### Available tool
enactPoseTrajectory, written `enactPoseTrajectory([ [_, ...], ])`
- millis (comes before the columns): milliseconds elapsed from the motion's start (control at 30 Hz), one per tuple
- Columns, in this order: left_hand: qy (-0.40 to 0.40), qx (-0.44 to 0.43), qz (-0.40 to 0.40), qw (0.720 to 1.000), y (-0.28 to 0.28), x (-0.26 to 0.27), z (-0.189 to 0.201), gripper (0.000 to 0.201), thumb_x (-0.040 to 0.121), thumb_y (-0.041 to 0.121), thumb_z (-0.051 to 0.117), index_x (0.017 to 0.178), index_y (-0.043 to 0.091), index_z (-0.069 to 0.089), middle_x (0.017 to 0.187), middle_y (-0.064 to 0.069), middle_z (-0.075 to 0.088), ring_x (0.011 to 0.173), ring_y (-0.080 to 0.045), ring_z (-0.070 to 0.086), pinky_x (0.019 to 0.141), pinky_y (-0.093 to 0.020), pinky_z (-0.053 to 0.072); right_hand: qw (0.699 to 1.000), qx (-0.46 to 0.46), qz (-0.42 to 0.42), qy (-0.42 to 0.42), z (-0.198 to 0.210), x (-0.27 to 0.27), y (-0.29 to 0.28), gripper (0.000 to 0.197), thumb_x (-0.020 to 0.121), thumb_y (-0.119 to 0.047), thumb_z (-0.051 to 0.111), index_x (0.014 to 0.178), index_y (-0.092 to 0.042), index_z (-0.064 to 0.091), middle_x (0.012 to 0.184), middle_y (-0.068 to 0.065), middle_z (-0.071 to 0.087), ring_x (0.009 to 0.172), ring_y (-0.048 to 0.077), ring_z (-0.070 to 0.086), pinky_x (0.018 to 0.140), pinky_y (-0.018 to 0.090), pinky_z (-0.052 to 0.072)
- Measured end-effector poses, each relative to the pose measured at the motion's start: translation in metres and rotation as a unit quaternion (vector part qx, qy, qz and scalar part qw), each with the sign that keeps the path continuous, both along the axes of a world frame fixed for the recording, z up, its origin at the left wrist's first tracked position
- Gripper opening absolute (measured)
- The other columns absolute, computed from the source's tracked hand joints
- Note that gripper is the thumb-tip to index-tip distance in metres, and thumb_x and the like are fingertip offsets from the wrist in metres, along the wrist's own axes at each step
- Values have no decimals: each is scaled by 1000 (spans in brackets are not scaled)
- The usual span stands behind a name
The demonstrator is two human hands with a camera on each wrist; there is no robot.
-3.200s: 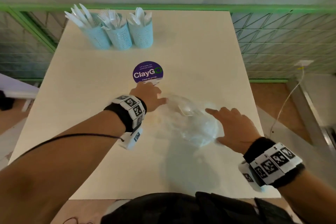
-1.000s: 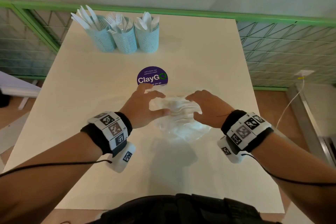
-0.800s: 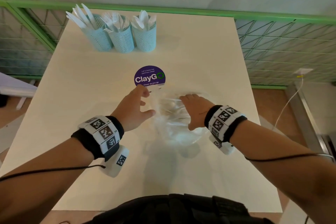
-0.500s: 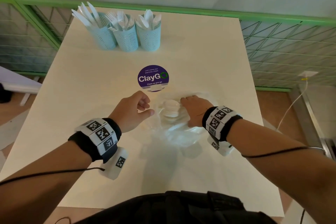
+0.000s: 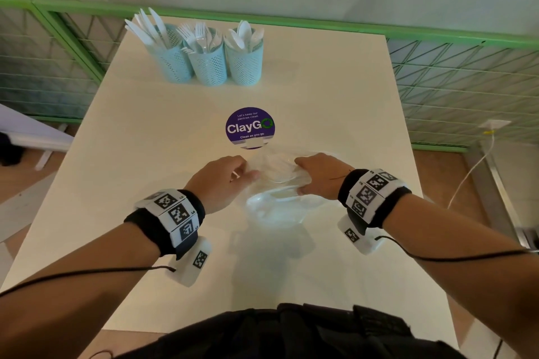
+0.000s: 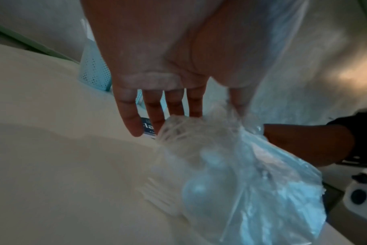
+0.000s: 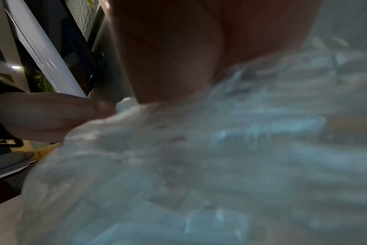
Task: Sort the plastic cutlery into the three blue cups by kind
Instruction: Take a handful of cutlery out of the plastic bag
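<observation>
Three perforated blue cups stand in a row at the table's far edge: one with white knives, one with forks, one with spoons. A crumpled clear plastic bag lies mid-table. My left hand pinches its left edge between thumb and fingers. My right hand grips its right edge with curled fingers. In the left wrist view the fingers reach down to the bag. Pale ridged shapes show under it; I cannot tell what they are. The right wrist view is blurred, filled by the bag.
A round purple ClayGo sticker sits just beyond the bag. The white table is ringed by a green mesh railing at the back and sides. A white cable hangs at the right.
Both hands have come together on the bag's far end. The right hand moved from the bag's right side to its upper edge, and the left hand's fingers curled in to pinch it.
</observation>
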State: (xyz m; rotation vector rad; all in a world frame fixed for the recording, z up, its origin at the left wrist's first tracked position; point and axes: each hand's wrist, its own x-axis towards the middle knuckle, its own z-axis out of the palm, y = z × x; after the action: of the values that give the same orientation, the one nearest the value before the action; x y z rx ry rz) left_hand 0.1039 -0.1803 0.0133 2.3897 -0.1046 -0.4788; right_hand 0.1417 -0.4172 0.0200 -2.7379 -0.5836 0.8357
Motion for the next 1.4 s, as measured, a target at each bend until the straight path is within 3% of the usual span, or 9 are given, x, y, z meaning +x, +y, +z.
enactPoseTrajectory([
  [133,-49,13,34,998,12,7,-1,27,97,32,49,90,9,59,84,3,61,81,-22,58,67,-32,42,999,32,-24,-1,2,-3,-12,34,83,-28,67,107,-8,54,106,6,54,101,25,52,89,35,42],
  [367,-58,9,26,998,2,12,6,31,98,37,50,72,20,53,62,10,47,61,-8,46,55,-21,31,997,57,-53,-6,2,-3,-14,42,83,-33,71,110,-5,55,104,5,50,98,23,49,82,28,36],
  [533,-90,29,75,993,15,20,7,30,95,36,55,78,12,62,63,8,51,65,-17,48,58,-27,31,988,132,-74,-4,8,-1,-16,44,81,-30,73,120,-14,60,113,2,64,105,20,58,92,31,44],
  [667,-111,25,103,988,19,23,10,24,93,33,59,81,14,64,64,10,53,62,-6,48,53,-10,31,978,183,-98,-25,14,-2,-15,39,82,-28,73,116,-14,61,106,2,66,96,18,61,84,26,46],
  [833,-107,35,128,985,23,26,11,22,93,28,61,89,7,69,66,2,56,70,-20,51,58,-24,31,967,224,-109,-60,17,-6,-14,22,85,-18,67,102,-6,63,94,7,69,85,20,63,74,23,46],
  [967,-112,13,133,985,25,27,13,20,91,26,63,91,7,70,72,-4,63,61,-20,55,65,-26,41,977,179,-88,-70,18,-4,-12,12,82,-11,61,88,-15,51,84,4,59,77,23,56,67,25,41],
  [1167,-121,1,100,988,12,29,20,19,91,27,64,87,9,69,71,0,63,56,-4,56,63,-22,46,995,80,-43,-40,12,3,3,30,89,-25,61,112,-10,50,101,6,62,91,28,58,79,35,47],
  [1267,-104,-7,104,989,16,31,22,16,92,26,63,88,11,68,70,1,63,52,-10,61,51,-12,45,995,61,-36,-72,16,5,4,34,88,-30,64,112,-11,49,94,2,54,84,24,50,73,28,37],
  [1400,-82,-12,97,992,19,29,22,16,93,25,62,90,12,69,74,-4,67,52,-18,64,50,-17,48,997,-32,-11,-68,17,6,7,30,87,-29,58,109,-10,49,92,5,57,80,25,51,69,29,38],
])
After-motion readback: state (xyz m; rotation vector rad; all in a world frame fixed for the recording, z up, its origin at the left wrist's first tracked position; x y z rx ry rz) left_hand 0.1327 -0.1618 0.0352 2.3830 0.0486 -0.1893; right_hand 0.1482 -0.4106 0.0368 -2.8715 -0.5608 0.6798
